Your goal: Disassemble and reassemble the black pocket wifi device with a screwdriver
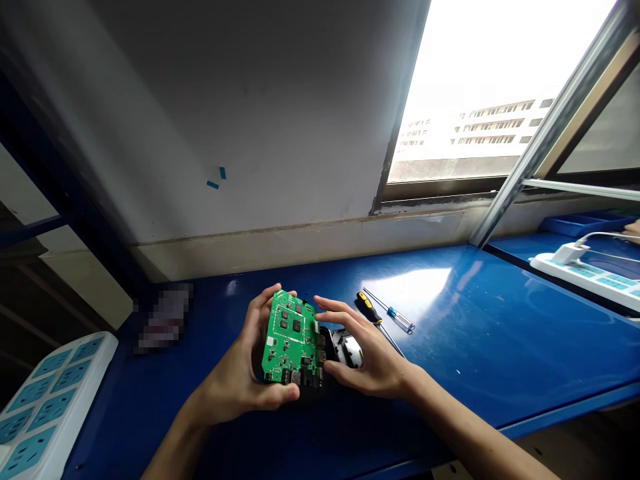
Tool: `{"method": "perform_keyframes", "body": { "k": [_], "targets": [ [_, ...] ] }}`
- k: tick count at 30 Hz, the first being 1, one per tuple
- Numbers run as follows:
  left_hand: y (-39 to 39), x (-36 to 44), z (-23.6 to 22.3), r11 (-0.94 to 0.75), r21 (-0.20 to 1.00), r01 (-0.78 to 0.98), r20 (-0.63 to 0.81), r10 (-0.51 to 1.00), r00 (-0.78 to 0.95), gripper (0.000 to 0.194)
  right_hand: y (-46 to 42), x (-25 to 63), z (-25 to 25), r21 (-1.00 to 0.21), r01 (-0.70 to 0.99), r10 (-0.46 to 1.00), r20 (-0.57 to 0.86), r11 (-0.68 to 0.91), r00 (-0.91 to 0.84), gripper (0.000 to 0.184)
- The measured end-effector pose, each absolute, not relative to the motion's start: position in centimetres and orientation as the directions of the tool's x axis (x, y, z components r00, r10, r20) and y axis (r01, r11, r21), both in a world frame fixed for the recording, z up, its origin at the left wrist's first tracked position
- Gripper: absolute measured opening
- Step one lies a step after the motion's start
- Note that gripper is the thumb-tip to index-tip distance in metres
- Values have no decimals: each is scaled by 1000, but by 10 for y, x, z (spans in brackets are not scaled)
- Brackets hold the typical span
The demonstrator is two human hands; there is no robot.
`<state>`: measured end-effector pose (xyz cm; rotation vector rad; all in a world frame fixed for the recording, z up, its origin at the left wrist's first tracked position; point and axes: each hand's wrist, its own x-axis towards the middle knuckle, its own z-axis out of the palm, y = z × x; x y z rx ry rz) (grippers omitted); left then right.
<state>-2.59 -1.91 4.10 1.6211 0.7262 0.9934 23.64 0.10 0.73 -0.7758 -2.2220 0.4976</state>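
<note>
Left grip (pixel 245 372) pinches green circuit board (pixel 290 333); right grip (pixel 370 350) half-spread, perhaps touching its edge.

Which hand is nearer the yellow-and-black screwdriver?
Right. The right hand is close to the yellow-and-black screwdriver, on its camera side; the left hand is farther away, holding the green circuit board from the left.

A bright window (pixel 465 73) above a blue bench (pixel 480 320)

At the left edge we see a white power strip (pixel 56 400) with blue-green socket faces. On the grey wall (pixel 260 120) we spot two small blue strips (pixel 213 185), and through the window, a pale building (pixel 493 125). Far right, we find a second power strip (pixel 593 273) with a white plug (pixel 570 253) in it, and a blue tray (pixel 564 227) behind.
</note>
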Motion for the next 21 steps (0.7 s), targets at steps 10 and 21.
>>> {"method": "perform_keyframes", "body": {
  "k": [10, 21],
  "targets": [
    [-15, -28, 36, -215, 976, -37, 204, 841, 500, 115, 0, 235, 7, -582, 344, 658, 503, 737, -560, 64],
    [-19, -32, 34, -142, 792, 594, -122, 916, 382, 151, 14, 251, 4, -518, 507, 725, 492, 689, -482, 73]
  ]
}}
